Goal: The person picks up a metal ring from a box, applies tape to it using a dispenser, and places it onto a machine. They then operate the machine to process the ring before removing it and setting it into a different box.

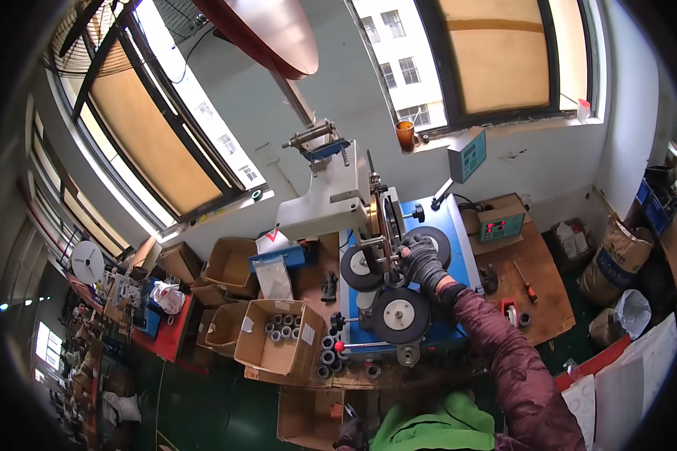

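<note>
Workbench (538, 289): brown wooden top, set against pale walls with wide windows.
Left hand (350, 434): low at the bottom edge, dark and blurred, beside an open carton (301, 421); one cannot tell how far its fingers are open or what they hold.
Right arm: maroon sleeve (508, 357) slanting up from the lower right, reaching forward and leftward over the bench.
Right hand (423, 263): grey-gloved, back upward, fingers bent and partly closed at the machine's middle, among the black wheels (417, 331); any grip is hidden.
Machine (323, 199): directly under that hand, pale head above a blue bed.
Rings (328, 358): grey, clustered left of the bed, with more inside a box (267, 357).
Control box (502, 228): teal, red lights, beyond the hand to its right.
Mug (405, 136): brown, farther back on the window sill.
</note>
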The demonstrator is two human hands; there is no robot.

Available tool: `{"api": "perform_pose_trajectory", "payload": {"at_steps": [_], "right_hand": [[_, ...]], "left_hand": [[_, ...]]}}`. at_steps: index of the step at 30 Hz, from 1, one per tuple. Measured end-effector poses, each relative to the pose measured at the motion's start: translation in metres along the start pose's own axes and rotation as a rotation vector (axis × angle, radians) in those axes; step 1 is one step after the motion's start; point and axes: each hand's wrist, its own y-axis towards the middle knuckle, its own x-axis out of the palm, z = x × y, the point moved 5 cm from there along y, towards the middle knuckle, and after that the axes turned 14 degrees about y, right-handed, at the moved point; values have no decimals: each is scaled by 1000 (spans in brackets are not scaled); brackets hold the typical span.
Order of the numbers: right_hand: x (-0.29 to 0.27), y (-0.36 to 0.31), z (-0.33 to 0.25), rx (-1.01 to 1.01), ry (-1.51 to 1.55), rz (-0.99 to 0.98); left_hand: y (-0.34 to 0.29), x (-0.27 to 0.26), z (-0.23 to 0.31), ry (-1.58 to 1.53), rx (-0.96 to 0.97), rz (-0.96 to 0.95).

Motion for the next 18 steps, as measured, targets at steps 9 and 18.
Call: {"api": "perform_pose_trajectory", "payload": {"at_steps": [9,18], "right_hand": [[0,-17,9,30,18,0],[-61,-80,1,-72,585,315]], "left_hand": [[-25,-7,11,-764,-406,-5],[-73,-68,110,-1265,-228,-105]]}}
